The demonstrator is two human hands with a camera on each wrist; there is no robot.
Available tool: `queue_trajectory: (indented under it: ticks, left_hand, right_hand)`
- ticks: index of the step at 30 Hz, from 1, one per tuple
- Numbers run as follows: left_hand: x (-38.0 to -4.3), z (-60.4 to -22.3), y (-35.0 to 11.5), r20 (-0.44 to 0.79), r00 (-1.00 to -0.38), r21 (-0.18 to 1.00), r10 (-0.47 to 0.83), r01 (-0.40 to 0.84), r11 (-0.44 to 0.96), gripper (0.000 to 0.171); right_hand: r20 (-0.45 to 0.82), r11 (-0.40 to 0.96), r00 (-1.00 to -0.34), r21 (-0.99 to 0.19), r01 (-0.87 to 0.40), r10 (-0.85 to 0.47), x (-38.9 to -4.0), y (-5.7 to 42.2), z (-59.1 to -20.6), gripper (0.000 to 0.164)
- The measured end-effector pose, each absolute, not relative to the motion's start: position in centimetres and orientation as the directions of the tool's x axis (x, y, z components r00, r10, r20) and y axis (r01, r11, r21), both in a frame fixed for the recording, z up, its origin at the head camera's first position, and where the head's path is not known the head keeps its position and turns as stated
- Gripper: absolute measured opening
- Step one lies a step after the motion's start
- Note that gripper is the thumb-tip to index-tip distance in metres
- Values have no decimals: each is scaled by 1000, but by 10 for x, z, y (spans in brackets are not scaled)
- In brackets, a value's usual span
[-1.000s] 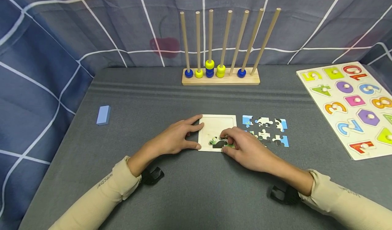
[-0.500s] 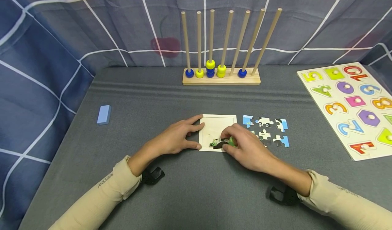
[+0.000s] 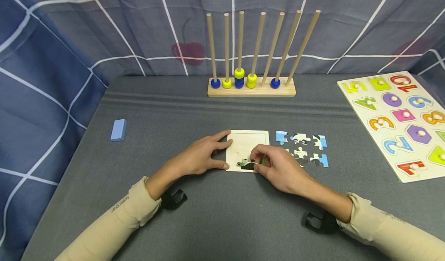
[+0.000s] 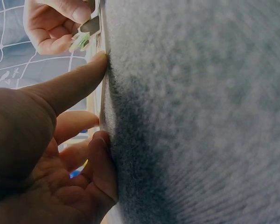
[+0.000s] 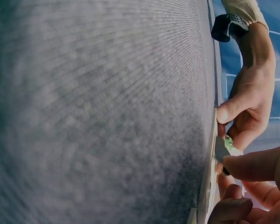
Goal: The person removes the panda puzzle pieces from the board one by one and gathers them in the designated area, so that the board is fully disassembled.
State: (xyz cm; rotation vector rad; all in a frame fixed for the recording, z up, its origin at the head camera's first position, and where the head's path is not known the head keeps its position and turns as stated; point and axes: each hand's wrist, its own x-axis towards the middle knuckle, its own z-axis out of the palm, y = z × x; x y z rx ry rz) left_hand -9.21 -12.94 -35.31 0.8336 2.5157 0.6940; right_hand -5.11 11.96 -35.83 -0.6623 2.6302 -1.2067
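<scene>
A square wooden puzzle tray [image 3: 241, 141] lies at the table's middle. My left hand [image 3: 198, 156] rests at its left edge, thumb near the lower corner and forefinger near the upper one. Over the tray's lower right, my right hand [image 3: 278, 168] pinches a jigsaw piece [image 5: 222, 149] with black and green on it between thumb and fingers. The piece looks tilted up from the tray in the wrist views. Black, white and green print [image 3: 246, 163] shows left of the right fingertips; the fingers hide the rest. Several loose panda jigsaw pieces [image 3: 299, 138] lie right of the tray.
At the back stands a wooden peg rack [image 3: 250, 92] with blue and yellow beads. A number and shape board [image 3: 393, 137] lies at the right. A blue block [image 3: 118, 130] sits at the left. A checked blue cloth [image 3: 139, 29] hangs behind the table.
The right fingers have shifted slightly over the tray's lower right, and the pinched piece has turned and tilted, its visible print changing. The left hand and the tray stay in place.
</scene>
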Motion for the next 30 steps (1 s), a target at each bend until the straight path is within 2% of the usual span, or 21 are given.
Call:
queue_trajectory:
  ticks: [10,20,30]
  left_hand:
    - [-93,-354,-128,-218,-746,565,630,430,704,72]
    - [-93,-353,-128,-223,-740,558,634,436,706,73]
    - [-91,-353,-128,-237,-746,556,623,422,716,72]
  right_hand:
    - [34,568,-887,-756,-324,-461,-51,120,-360,16]
    - [0,464,-892,-854,-236,-453,-45,127,-353,15]
    - [-21,429,-896,-883,-191,-444,-36,147,-341,12]
